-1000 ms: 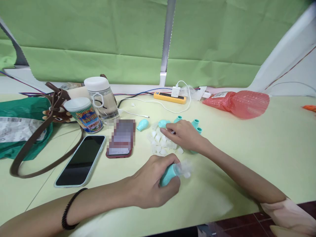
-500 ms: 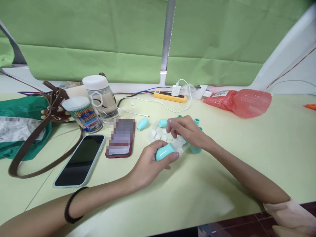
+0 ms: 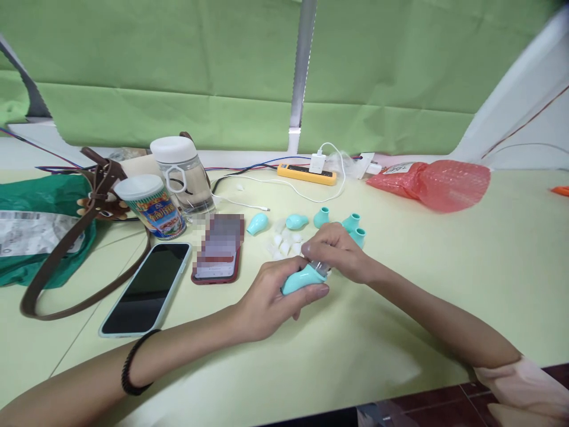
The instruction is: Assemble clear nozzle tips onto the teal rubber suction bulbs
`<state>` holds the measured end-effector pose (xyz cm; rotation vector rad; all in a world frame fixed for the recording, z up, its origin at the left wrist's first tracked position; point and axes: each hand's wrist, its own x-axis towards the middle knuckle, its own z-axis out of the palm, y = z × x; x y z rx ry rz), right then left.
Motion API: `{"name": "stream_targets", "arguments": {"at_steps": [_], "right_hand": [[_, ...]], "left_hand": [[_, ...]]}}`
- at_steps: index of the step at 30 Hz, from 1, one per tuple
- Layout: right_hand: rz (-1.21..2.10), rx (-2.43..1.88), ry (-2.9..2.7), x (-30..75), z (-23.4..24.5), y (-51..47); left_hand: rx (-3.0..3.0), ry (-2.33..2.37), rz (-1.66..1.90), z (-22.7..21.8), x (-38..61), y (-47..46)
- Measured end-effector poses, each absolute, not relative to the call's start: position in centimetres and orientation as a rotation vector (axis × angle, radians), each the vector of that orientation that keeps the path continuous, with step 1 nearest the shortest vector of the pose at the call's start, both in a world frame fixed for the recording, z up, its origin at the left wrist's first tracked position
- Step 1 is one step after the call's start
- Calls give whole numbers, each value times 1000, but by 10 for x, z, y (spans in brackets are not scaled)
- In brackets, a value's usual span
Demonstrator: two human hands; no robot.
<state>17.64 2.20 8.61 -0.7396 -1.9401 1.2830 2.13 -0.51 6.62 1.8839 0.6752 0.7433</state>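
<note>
Cup [image 3: 153, 207] behind phones [image 3: 144, 290], bulbs [image 3: 297, 222] right of phones, power strip [image 3: 296, 174] behind bulbs

- Six visible glossy turquoise bulb-shaped pieces [image 3: 297, 222]
- Small whitish translucent plastic pieces [image 3: 284, 238]: several, overlapping, uncountable
- Two flat rectangular phones [image 3: 146, 290]
- One clear white-lidded bottle [image 3: 195, 185]
- One printed white-lidded cup [image 3: 155, 210]
- One yellow-and-black power strip [image 3: 302, 174]
- One green plastic bag [image 3: 40, 196]

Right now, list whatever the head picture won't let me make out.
In the head view:
- Clear plastic piece: partly hidden by the right hand.
- Turquoise bulb-shaped piece: underside hidden by the left hand.
- Red-cased phone: screen text lost to pixelated blur.
- Orange object: cut off by the right edge.
</note>
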Motion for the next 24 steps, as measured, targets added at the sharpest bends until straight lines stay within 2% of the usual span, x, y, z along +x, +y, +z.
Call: {"name": "stream_targets", "arguments": {"at_steps": [3, 5, 8, 10, 13, 15, 17, 24], "right_hand": [[1644, -698, -1582, 180, 87, 31], [1767, -651, -1344, 183, 89, 36], [1744, -665, -1211, 185, 95, 38], [1709, -716, -1200, 185, 99, 37], [1689, -795, -1222, 185, 102, 37], [1677, -827, -1259, 185, 102, 37], [1651, -847, -1293, 186, 100, 38], [1593, -943, -1447, 186, 98, 37]], "left_hand": [[2101, 504, 732, 71, 18, -5], [2228, 446, 766, 77, 16, -2], [2307, 653, 905, 87, 10, 13], [2409, 955, 968, 90, 5, 29], [2585, 1256, 664, 85, -4, 56], [2640, 1286, 426, 78, -9, 68], [2681, 1287, 337, 69, -12, 75], [2549, 1173, 441, 51, -10, 83]]}}
